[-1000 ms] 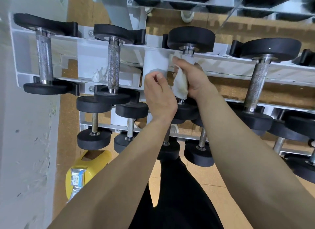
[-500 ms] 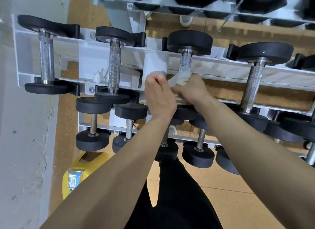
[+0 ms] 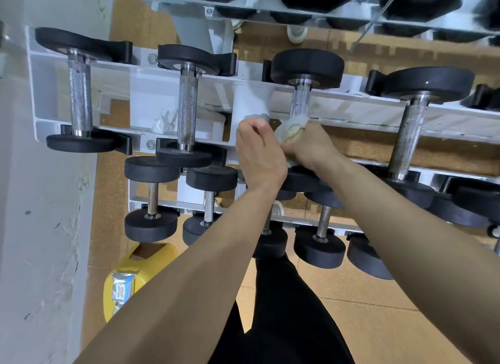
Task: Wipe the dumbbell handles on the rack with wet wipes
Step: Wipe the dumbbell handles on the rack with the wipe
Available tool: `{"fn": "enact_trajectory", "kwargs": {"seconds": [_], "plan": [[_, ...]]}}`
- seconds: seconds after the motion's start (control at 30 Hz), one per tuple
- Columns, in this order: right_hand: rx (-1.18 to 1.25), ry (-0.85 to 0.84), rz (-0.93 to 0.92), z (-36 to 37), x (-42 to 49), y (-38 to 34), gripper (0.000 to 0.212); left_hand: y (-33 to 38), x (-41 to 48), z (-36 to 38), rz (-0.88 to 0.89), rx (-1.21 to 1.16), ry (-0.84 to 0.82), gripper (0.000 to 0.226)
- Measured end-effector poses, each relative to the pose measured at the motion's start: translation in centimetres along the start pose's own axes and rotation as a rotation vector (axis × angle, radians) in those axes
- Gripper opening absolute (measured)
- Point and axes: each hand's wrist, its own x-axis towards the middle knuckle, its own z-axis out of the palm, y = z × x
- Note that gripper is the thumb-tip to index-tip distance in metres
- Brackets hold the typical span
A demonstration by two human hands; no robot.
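My right hand [image 3: 311,144] is closed round a bunched wet wipe [image 3: 293,126], which it squeezes against the near end of the third dumbbell's handle [image 3: 301,101]. A second ago this grip sat up at the far end, right under the far weight head, with the wipe trailing down. It has since slid toward me along the bar, so the knurled steel beyond my grip is now bare. I take that as one full stroke down the handle, which probably leaves this bar close to done. A twist or a return pass would still help the side facing away from me.

My left hand [image 3: 257,152] is just left of the grip and touching it. Its fingers are curled, as they were a second ago, and I cannot tell whether they hold anything or only steady me against the white rack [image 3: 351,101].

Right of the grip, well apart, the next handle [image 3: 408,136] on this tier looks the likely one to wipe next. Left of the grip are two more handles [image 3: 187,109] [image 3: 79,98], with a crumpled white scrap [image 3: 162,124] on the rail between them. Well below and left of the grip, a wipes packet [image 3: 121,289] lies down near the floor.
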Motion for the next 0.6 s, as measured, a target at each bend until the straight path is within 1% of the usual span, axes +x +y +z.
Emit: {"fn": "enact_trajectory", "kwargs": {"seconds": [0.07, 0.13, 0.17, 0.3, 0.37, 0.4, 0.43, 0.53, 0.6], "plan": [[0.037, 0.07, 0.022, 0.0, 0.2, -0.4, 0.05, -0.1, 0.0, 0.1, 0.005, 0.01, -0.012, 0.025], [0.211, 0.155, 0.033, 0.0, 0.9, -0.9, 0.063, -0.2, 0.0, 0.1, 0.018, 0.004, -0.021, 0.026], [0.314, 0.184, 0.034, 0.1, 1.4, -1.2, 0.063, -0.2, -0.1, 0.1, 0.02, -0.001, -0.027, 0.026], [0.693, 0.221, 0.069, -0.4, 3.8, -2.9, 0.044, -0.4, 0.0, 0.1, 0.037, 0.0, -0.026, 0.027], [0.787, 0.197, 0.081, -0.4, 3.8, -3.2, 0.038, -0.4, 0.0, 0.1, 0.039, -0.002, -0.026, 0.026], [0.741, 0.19, 0.086, -0.2, 3.5, -3.1, 0.035, -0.4, 0.1, 0.1, 0.035, -0.003, -0.027, 0.025], [0.631, 0.168, 0.08, 0.0, 3.0, -2.5, 0.033, -0.4, 0.1, 0.0, 0.028, -0.007, -0.027, 0.025], [0.173, 0.024, -0.036, 0.5, 0.7, -0.8, 0.03, -0.3, 0.2, 0.0, 0.004, -0.009, -0.029, 0.025], [0.004, -0.027, -0.095, 0.2, -0.5, -0.5, 0.024, -0.3, 0.2, -0.1, -0.01, -0.007, -0.027, 0.026]]}}
